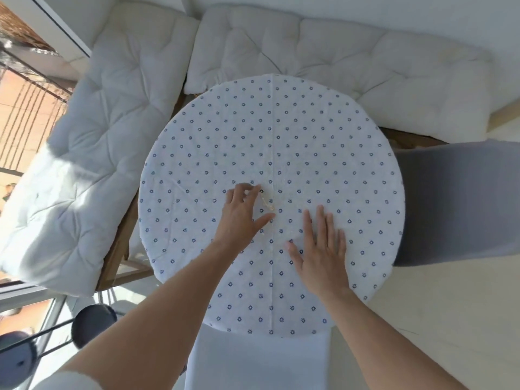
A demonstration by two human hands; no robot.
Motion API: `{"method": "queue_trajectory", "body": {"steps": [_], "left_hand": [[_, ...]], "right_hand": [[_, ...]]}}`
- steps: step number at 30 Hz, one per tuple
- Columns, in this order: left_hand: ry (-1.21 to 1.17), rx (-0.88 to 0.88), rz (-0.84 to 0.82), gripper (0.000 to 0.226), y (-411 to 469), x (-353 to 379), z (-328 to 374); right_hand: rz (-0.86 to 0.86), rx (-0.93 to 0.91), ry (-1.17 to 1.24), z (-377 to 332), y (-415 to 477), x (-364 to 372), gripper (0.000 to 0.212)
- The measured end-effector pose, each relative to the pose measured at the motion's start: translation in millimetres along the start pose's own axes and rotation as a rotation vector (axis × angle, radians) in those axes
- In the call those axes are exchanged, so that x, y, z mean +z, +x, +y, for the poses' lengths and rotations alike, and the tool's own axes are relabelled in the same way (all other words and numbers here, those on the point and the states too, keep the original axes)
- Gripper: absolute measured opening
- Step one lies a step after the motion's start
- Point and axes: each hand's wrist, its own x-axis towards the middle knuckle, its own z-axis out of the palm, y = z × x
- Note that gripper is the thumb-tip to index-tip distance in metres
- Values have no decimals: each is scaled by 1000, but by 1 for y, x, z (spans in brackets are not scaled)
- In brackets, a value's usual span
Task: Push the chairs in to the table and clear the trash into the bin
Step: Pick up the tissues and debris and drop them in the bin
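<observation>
A round table (323, 130) with a white cloth dotted with small blue flowers fills the middle of the view. A small pale scrap, like a thin twisted string (267, 203), lies near the table's centre. My left hand (243, 218) hovers over the cloth with fingers spread, its fingertips just left of the scrap. My right hand (323, 249) lies flat on the cloth, palm down, to the right of the scrap. A grey chair (455, 201) stands at the table's right side. A white chair (259, 364) sits tucked under the near edge.
A corner bench with thick white cushions (107, 142) wraps the far and left sides of the table. Its wooden frame (118, 249) shows at the left. A window and balcony railing (25, 108) lie far left. Dark round objects (92, 322) sit at the lower left.
</observation>
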Motion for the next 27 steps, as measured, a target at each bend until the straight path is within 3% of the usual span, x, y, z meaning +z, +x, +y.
{"method": "queue_trajectory", "body": {"steps": [10, 17, 22, 27], "left_hand": [[-171, 69, 59, 11, 18, 9, 14], [-213, 84, -3, 5, -20, 1, -3], [-269, 70, -44, 25, -44, 4, -18], [-248, 123, -29, 9, -43, 7, -17]], "right_hand": [[-13, 9, 6, 2, 1, 5, 86], [-20, 20, 6, 1, 2, 4, 85], [-28, 15, 5, 0, 2, 3, 85], [-32, 23, -6, -2, 3, 4, 84]]}}
